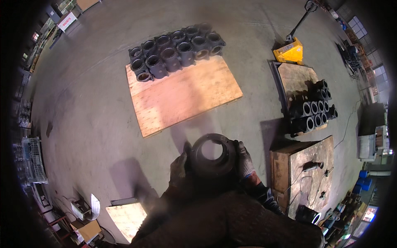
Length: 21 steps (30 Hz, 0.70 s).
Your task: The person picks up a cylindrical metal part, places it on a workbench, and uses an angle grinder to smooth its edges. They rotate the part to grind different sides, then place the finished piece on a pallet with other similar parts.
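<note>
My left hand (178, 168), in a grey work glove, presses against the left side of a black hollow metal casting (199, 164). On its opposite side my gloved right hand (245, 161) grips it too. Together they hold it in front of my body with its round opening facing up, and the floor shows through the bore. The casting's lower part is dark and hard to make out. Ahead lies a plywood board (186, 101). Several similar black castings (155, 62) stand close together in rows along its far side.
At right, black castings (309, 123) lie on a wood-topped pallet (291, 76) beside a yellow pallet jack (289, 53). Nearer, a wooden crate (300, 165) carries a dark hand tool (313, 166) and cables. A small plywood sheet (127, 215) lies at lower left, near a wire cage (34, 159).
</note>
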### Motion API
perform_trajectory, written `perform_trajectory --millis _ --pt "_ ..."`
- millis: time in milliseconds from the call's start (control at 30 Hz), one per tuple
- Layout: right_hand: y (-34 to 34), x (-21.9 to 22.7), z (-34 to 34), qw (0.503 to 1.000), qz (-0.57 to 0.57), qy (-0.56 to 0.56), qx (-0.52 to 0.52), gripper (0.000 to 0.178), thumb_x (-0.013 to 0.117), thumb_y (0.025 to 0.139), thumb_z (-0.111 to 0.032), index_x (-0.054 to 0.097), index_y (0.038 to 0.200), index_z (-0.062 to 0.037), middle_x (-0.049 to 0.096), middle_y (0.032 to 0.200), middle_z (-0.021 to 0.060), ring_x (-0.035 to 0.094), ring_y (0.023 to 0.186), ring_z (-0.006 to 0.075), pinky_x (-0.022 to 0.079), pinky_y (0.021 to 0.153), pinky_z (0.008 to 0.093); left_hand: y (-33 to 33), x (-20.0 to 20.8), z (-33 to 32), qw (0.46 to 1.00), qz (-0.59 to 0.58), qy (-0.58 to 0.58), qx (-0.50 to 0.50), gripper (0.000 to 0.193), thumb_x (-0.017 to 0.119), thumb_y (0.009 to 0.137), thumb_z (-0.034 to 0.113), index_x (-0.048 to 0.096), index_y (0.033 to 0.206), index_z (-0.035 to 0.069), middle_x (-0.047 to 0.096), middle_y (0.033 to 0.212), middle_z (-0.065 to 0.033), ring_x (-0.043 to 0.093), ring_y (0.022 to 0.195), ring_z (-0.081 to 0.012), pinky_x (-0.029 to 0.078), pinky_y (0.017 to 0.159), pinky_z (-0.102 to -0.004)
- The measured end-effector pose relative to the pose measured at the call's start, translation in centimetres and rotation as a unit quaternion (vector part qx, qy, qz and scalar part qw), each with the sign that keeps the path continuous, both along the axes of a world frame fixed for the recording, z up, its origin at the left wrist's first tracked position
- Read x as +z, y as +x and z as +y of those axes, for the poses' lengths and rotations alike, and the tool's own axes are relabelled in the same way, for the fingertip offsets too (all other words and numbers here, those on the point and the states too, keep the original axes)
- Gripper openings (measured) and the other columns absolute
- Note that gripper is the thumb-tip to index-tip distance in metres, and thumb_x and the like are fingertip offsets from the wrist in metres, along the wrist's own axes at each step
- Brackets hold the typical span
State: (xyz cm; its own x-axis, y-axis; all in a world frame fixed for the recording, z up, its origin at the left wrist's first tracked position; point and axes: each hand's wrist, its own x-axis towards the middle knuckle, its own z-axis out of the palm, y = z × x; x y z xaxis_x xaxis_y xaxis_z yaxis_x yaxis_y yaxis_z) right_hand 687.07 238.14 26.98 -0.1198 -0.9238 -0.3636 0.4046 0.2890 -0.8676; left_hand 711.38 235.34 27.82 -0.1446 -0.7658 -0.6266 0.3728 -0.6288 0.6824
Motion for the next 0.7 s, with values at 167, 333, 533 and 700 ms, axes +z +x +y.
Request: perform_trajectory --millis 167,333,533,700 --pt "-6.1 2.1 -8.7 1.000 -0.028 -0.013 -0.002 0.056 0.037 0.114 -0.045 0.055 0.144 -0.0011 0.062 0.140 0.0101 0.058 0.124 0.0189 0.044 0.111 0.0344 -6.3 -2.4 -9.7 0.995 -0.067 -0.030 -0.070 0.043 0.051 0.111 0.031 0.069 0.114 -0.008 0.075 0.102 -0.0115 0.068 0.091 -0.0197 0.054 0.085 -0.0353" --pt "-17.3 -0.7 -17.6 0.991 -0.111 0.062 -0.030 0.055 0.039 0.114 -0.044 0.054 0.145 -0.0020 0.063 0.138 0.0094 0.059 0.122 0.0184 0.046 0.109 0.0343 -15.1 -7.2 -15.9 0.998 -0.040 -0.022 -0.038 0.038 0.051 0.110 0.026 0.069 0.119 -0.006 0.075 0.103 -0.0137 0.070 0.094 -0.0184 0.056 0.087 -0.0338" --pt "-29.1 -3.2 -28.3 0.982 0.113 0.069 0.136 0.053 0.034 0.114 -0.042 0.060 0.137 -0.0016 0.064 0.126 0.0118 0.059 0.119 0.0214 0.047 0.106 0.0356 -27.5 -6.6 -21.5 0.964 -0.237 -0.116 -0.042 0.043 0.076 0.091 0.033 0.065 0.116 -0.001 0.075 0.100 -0.0155 0.070 0.092 -0.0205 0.057 0.081 -0.0380" --pt "-34.1 -3.6 -37.6 0.981 0.094 0.108 0.129 0.053 0.034 0.114 -0.041 0.063 0.128 0.0010 0.068 0.114 0.0136 0.063 0.107 0.0209 0.051 0.095 0.0348 -33.6 -5.3 -27.9 0.959 -0.227 -0.162 -0.057 0.044 0.080 0.088 0.034 0.062 0.112 0.001 0.073 0.100 -0.0127 0.068 0.088 -0.0224 0.056 0.077 -0.0396"
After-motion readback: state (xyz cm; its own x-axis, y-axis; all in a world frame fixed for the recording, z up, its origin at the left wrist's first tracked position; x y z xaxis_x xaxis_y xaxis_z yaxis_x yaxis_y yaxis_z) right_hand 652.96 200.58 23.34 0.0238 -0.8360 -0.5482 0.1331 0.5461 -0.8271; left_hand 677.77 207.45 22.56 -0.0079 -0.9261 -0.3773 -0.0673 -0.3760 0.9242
